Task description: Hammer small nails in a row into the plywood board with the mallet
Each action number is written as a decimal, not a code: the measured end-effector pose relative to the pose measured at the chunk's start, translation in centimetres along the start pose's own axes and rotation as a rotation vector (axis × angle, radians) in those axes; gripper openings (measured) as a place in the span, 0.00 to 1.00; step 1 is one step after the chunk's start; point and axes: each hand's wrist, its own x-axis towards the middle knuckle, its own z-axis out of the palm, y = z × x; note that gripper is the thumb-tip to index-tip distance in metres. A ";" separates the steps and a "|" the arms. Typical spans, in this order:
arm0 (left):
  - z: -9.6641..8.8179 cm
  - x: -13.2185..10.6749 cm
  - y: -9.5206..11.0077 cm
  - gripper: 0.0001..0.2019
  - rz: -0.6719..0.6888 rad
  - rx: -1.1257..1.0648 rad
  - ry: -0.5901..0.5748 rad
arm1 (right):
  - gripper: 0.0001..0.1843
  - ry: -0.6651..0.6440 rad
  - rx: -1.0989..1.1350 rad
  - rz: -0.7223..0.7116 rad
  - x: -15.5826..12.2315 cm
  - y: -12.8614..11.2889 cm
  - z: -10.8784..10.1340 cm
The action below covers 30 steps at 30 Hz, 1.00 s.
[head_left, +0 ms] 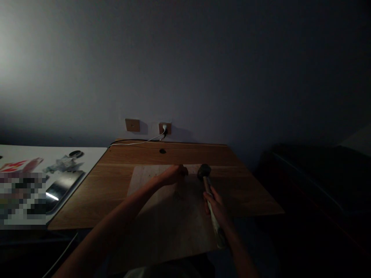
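My right hand (215, 202) is wrapped round the wooden handle of a hammer (206, 184), whose dark, blocky head points away from me over the far right part of a pale wooden board (171, 222). Near the far edge of that board, my left hand (173, 174) is closed, its fingertips pinched low over the surface just left of the hammer head. Whatever lies between those fingertips is too small and dark to make out. A few tiny dark marks dot the board to the left of this hand.
Beneath the board is a brown wooden table (107, 185) with a round cable hole (162, 151). A white table (95, 156) adjoins it on the left, bearing a shiny dark tray-like thing (65, 189) and plastic bags (62, 164). Cables run from a wall socket (165, 128).
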 end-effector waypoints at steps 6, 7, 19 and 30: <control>2.6 1.6 -1.9 0.17 -0.205 -0.093 0.184 | 0.37 -0.016 0.040 0.004 -0.4 -0.6 0.1; 2.9 1.5 -2.1 0.16 -0.213 -0.099 0.188 | 0.37 -0.020 0.040 0.005 -0.4 -0.7 0.1; 3.7 1.7 -2.3 0.12 -0.216 -0.068 0.221 | 0.36 -0.029 0.043 -0.030 -0.1 -0.2 -0.1; 3.7 1.2 -2.1 0.13 -0.081 -0.051 0.200 | 0.29 -0.029 0.023 -0.021 -0.2 -0.5 -0.2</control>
